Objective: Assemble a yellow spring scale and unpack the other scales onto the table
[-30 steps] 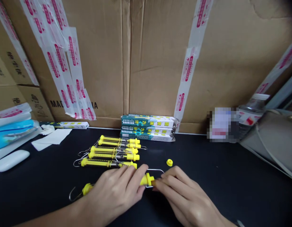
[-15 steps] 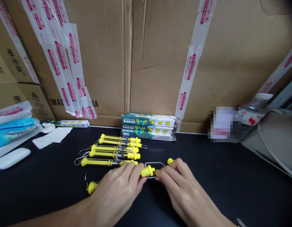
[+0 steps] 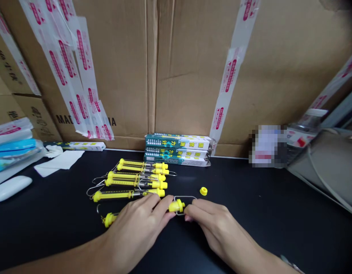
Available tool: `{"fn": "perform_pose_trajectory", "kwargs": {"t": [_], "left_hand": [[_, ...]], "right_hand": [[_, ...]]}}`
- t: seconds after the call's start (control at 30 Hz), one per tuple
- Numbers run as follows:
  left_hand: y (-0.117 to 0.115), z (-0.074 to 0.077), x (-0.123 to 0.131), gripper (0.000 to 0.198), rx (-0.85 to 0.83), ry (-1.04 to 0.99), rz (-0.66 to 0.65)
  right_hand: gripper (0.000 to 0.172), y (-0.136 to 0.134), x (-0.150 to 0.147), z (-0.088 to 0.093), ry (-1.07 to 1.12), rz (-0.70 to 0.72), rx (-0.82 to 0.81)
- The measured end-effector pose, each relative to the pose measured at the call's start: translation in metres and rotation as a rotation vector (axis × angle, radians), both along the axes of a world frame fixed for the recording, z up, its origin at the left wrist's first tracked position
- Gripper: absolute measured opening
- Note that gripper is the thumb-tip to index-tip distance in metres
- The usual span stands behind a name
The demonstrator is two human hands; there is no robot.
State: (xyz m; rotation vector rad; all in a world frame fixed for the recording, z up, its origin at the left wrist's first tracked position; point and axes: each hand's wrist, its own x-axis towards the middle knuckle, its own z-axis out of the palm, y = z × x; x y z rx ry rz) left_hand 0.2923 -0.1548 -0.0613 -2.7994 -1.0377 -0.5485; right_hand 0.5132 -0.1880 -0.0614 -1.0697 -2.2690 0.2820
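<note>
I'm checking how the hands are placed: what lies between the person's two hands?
In the head view, the yellow end cap of a spring scale and its wire loop lie between the left hand and the right hand.

Three boxes (image 3: 177, 150) stacked against a carton (image 3: 193, 76) — red-print tape (image 3: 225, 76) on it. Tissue (image 3: 59, 160) and white case (image 3: 11, 188) left — bottle (image 3: 305, 127), bag (image 3: 325, 167) right.
</note>
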Motion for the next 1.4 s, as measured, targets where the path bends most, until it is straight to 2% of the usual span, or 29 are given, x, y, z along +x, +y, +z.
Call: {"fn": "perform_pose_trajectory", "kwargs": {"t": [0.13,0.63,1.0,1.4], "left_hand": [[-0.001,-0.0004,0.0014,0.031,-0.023,0.01,0.023],[0.0002,-0.0047,0.0034,0.025,0.066,-0.007,-0.005],[-0.0009,-0.003,0.0045,0.027,-0.073,0.076,0.043],[-0.0018,0.0004,0.0066,0.022,-0.112,0.109,0.079]], "right_hand": [[0.034,0.0007,-0.0002,-0.0001,-0.006,0.007,0.014],[0.034,-0.0007,0.0026,-0.0021,-0.054,0.039,0.061],[0.034,0.0012,0.0026,-0.0001,-0.092,0.057,0.113],[0.033,0.001,0.0029,0.0005,-0.102,0.067,0.13]]}}
